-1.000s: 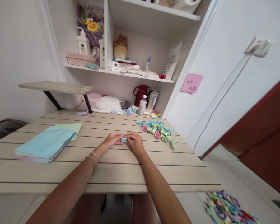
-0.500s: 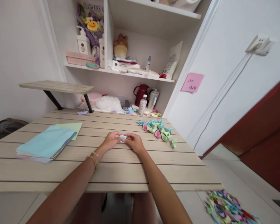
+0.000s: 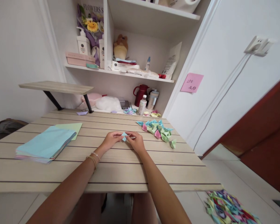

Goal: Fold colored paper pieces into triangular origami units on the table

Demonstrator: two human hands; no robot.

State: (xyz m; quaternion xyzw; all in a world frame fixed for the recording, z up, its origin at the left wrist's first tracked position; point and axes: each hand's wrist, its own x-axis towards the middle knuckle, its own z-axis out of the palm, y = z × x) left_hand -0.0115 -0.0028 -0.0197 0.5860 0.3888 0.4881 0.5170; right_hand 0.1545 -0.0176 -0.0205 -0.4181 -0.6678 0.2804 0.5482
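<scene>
A small light-blue folded paper (image 3: 124, 137) is held between my two hands over the middle of the table. My left hand (image 3: 112, 139) pinches its left side, and my right hand (image 3: 135, 140) pinches its right side. The paper has a diamond-like outline with a point at the top. To the right lies a pile of folded paper boats (image 3: 156, 127) in blue, green and pink. One green folded piece (image 3: 173, 143) sits a little apart from the pile. At the left is a stack of coloured paper sheets (image 3: 46, 141), light blue on top.
A small raised shelf (image 3: 56, 87) on black legs stands at the back left. A bottle (image 3: 142, 105) and a dark red jug (image 3: 141, 95) are at the back. Many colourful folded papers (image 3: 228, 207) lie on the floor at right. The slatted table (image 3: 121, 174) has its front edge before me.
The blue paper has gone from a small flat strip to a pointed diamond shape between my fingers. My hands have shifted only slightly.
</scene>
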